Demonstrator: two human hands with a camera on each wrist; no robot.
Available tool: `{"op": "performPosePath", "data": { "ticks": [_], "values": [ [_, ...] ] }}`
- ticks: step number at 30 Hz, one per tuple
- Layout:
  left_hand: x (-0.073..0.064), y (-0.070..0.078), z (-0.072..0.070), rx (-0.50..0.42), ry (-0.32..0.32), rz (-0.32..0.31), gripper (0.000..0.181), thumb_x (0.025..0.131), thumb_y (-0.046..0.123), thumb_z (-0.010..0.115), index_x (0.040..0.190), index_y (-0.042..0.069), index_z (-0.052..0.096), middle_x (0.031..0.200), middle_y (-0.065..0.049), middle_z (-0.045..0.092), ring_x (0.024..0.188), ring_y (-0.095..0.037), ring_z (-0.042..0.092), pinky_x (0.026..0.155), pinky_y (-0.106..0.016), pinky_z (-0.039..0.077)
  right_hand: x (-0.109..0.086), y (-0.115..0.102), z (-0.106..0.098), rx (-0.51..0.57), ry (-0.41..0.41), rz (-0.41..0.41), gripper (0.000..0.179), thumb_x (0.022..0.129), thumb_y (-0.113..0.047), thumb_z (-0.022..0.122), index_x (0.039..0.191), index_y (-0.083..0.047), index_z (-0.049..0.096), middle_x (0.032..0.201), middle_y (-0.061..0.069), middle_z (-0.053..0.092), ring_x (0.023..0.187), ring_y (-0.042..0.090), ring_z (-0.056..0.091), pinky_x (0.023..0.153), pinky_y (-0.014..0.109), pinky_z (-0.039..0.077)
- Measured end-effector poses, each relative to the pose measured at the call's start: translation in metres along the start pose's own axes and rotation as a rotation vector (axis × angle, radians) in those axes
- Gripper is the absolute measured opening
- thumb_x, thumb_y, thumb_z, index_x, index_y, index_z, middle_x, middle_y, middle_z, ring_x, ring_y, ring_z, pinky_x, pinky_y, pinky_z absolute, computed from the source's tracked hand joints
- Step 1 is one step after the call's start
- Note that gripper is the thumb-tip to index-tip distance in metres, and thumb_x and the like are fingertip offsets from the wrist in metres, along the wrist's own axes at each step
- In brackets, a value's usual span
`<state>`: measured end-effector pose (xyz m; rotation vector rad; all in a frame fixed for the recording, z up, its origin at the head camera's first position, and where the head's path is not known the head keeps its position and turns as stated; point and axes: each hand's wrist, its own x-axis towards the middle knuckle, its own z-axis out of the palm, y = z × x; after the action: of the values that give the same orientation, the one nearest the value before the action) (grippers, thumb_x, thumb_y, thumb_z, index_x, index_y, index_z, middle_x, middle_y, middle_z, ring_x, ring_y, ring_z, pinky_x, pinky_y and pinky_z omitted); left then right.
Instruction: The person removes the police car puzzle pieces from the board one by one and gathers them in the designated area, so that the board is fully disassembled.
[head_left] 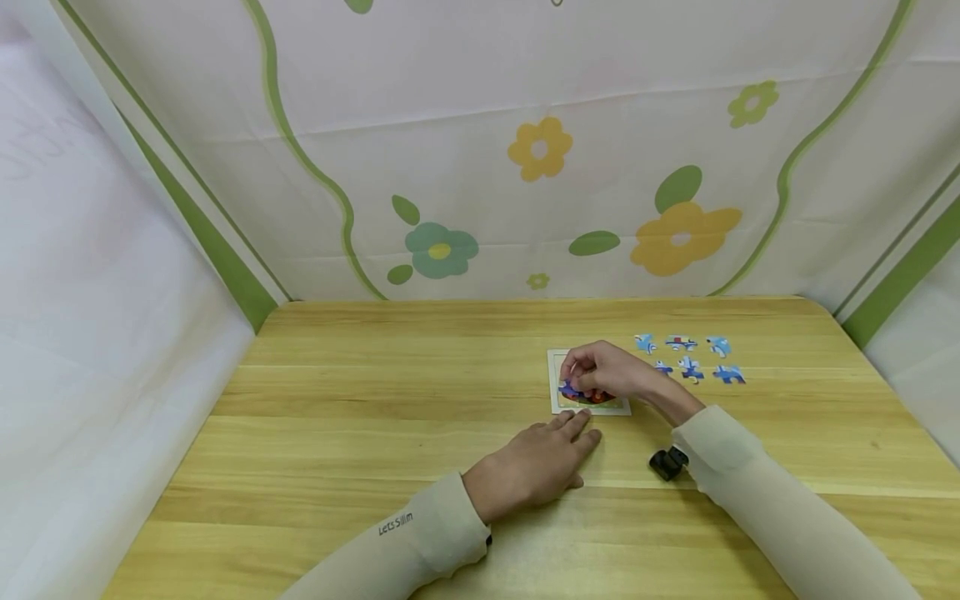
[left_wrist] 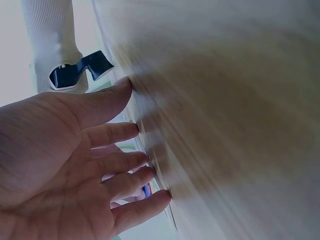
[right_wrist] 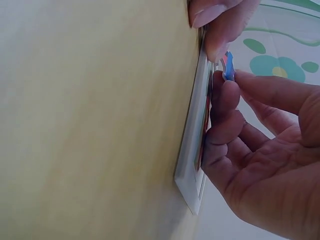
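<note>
A small jigsaw board (head_left: pixel 553 371) with a white border lies on the wooden table, red and dark pieces showing in its lower part. Over it, my right hand (head_left: pixel 611 371) pinches a blue puzzle piece (right_wrist: pixel 229 67) between thumb and forefinger, its other fingers curled down close to the board. The hand covers the upper part of the picture. My left hand (head_left: pixel 536 462) lies palm down with its fingers nearly straight, fingertips at the board's near edge. In the left wrist view the left fingertips (left_wrist: pixel 164 197) touch the table side of that edge.
Several loose blue puzzle pieces (head_left: pixel 691 368) lie in two rows right of the board; my right wrist partly covers one. A black wrist camera (head_left: pixel 667 463) sticks out from the right cuff. Behind the table (head_left: pixel 360 400) hangs a flowered white curtain (head_left: pixel 480 183).
</note>
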<state>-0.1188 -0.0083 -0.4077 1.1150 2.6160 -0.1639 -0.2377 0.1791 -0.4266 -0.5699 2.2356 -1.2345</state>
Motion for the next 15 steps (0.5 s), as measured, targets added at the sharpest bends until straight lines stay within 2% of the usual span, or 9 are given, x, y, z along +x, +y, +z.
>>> {"op": "performPosePath", "data": {
  "ticks": [7,15],
  "values": [
    [-0.0001,-0.0001,0.0001,0.001,0.000,-0.001,0.067,0.107,0.043,0.056,0.166,0.020,0.033,0.175,-0.004,0.022,0.160,-0.020,0.030,0.121,-0.033,0.043,0.0001,-0.0010,0.0013,0.012,0.009,-0.003,0.011,0.097,0.006,0.060,0.105,0.006,0.067,0.081,0.009,0.064,0.068,0.017,0.052,0.061,0.028,0.047],
    [0.0002,-0.0005,0.0004,0.019,0.009,0.006,0.067,0.107,0.044,0.056,0.165,0.020,0.034,0.175,-0.005,0.023,0.159,-0.020,0.031,0.120,-0.033,0.044,-0.0010,-0.0012,0.0004,0.001,0.038,0.001,0.015,0.095,0.007,0.059,0.107,0.004,0.067,0.087,0.011,0.065,0.074,0.020,0.055,0.066,0.029,0.049]
  ]
}}
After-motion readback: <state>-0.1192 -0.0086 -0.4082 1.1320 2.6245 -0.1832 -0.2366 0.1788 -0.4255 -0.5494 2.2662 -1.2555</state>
